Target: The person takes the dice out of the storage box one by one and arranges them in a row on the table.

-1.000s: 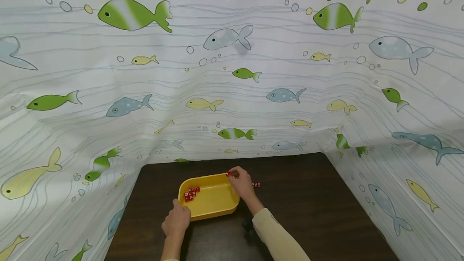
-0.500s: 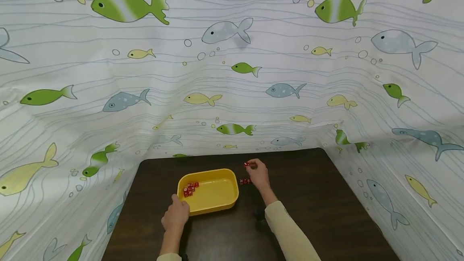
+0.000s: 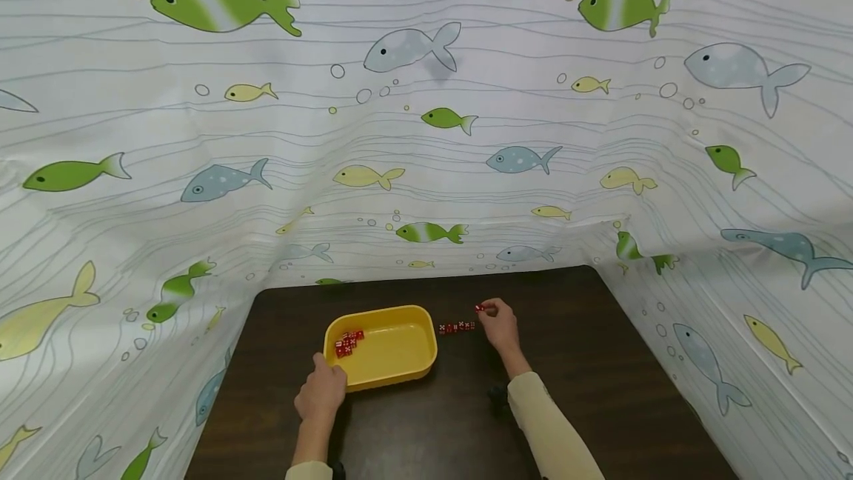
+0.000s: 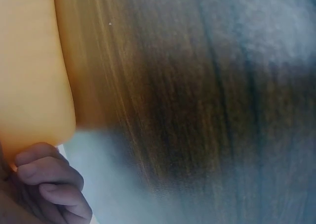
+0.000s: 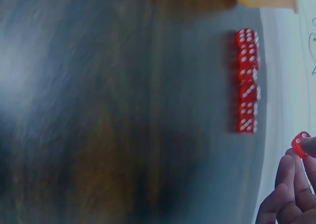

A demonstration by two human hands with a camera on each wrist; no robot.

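Observation:
My right hand (image 3: 500,324) pinches a red die (image 5: 300,144) between thumb and fingers, above the right end of a row of red dice (image 3: 457,327). That row runs in a straight line on the dark table, to the right of a yellow tray (image 3: 400,378). In the right wrist view the dice in the row (image 5: 248,80) sit side by side with white pips showing. My left hand (image 3: 322,391) grips the tray's near left corner, its fingers curled at the yellow wall (image 4: 34,75) in the left wrist view. Several loose red dice (image 3: 348,343) lie inside the tray at its left end.
The dark wooden table (image 3: 426,435) ends at the back against a white curtain (image 3: 426,161) printed with fish. The curtain also hangs along the left and right sides. A small black object (image 3: 497,398) shows beside the right sleeve.
My right hand has moved right with the die, from over the tray's right edge to the right end of the dice row. The left hand stays on the tray.

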